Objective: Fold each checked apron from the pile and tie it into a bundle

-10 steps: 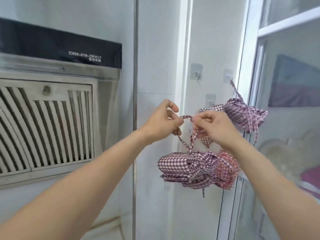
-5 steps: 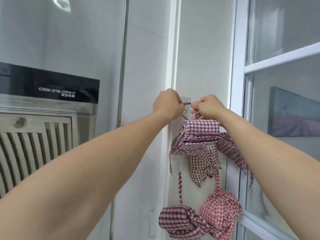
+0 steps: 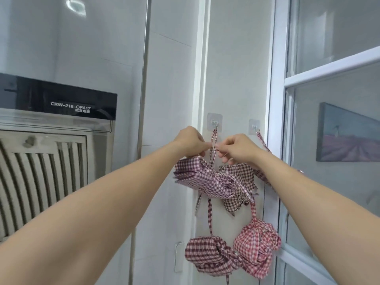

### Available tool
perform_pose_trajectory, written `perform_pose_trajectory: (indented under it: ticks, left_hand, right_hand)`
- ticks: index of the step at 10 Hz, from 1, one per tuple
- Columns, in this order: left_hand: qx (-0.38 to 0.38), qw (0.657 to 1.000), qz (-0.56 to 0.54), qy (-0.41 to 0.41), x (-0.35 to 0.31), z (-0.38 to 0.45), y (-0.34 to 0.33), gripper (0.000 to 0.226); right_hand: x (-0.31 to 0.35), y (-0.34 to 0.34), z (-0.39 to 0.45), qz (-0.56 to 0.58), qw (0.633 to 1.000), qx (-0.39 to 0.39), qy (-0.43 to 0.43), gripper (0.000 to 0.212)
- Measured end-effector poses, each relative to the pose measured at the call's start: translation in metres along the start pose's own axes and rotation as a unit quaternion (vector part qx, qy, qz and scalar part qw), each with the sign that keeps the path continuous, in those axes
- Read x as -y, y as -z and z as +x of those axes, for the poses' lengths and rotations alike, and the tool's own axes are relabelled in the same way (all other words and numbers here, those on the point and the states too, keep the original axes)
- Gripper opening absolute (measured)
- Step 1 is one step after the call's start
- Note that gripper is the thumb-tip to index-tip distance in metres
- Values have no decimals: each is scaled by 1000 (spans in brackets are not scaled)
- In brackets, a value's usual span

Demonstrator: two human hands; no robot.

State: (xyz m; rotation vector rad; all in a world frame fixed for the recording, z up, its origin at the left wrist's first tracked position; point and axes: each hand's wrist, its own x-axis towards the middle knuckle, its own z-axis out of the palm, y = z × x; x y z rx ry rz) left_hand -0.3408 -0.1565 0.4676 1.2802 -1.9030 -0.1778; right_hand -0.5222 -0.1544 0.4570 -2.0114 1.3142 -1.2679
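Both arms reach up toward a white wall strip beside a glazed door. The left hand (image 3: 190, 141) and the right hand (image 3: 236, 149) meet just below a clear adhesive hook (image 3: 214, 122), each with fingers curled in a pinch on the tie loop (image 3: 213, 140) that runs up over that hook. The fingertips of the two hands nearly touch across the loop.

Directly under the hands, at 6 o'clock from the hook, hangs the purple checked bundle (image 3: 203, 179), folded into a thick wad and tilted with its left end higher. Behind it, at its 3 o'clock, a brown checked bundle (image 3: 240, 188) shows partly. Lower, at 6 o'clock from the purple one, a dark red plaid bundle (image 3: 205, 257) hangs on a long strap, touching a red gingham bundle (image 3: 257, 249) at its 3 o'clock.

A second hook (image 3: 254, 126) sits at 3 o'clock from the first, with a checked strap dropping from it behind the right forearm; what it carries is mostly hidden. At 9 o'clock from the hands is a range hood (image 3: 57, 124) with a black panel and slatted grille. At 3 o'clock, through the glass, a framed picture (image 3: 347, 136) is visible.
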Motion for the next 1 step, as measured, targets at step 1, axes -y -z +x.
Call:
perform_pose_trajectory:
  ticks: [1]
  left_hand:
    - [-7,999,-50,16,15,-17,8,28]
  right_hand:
    - [0,-5,-17,-40,998,-55,15,14]
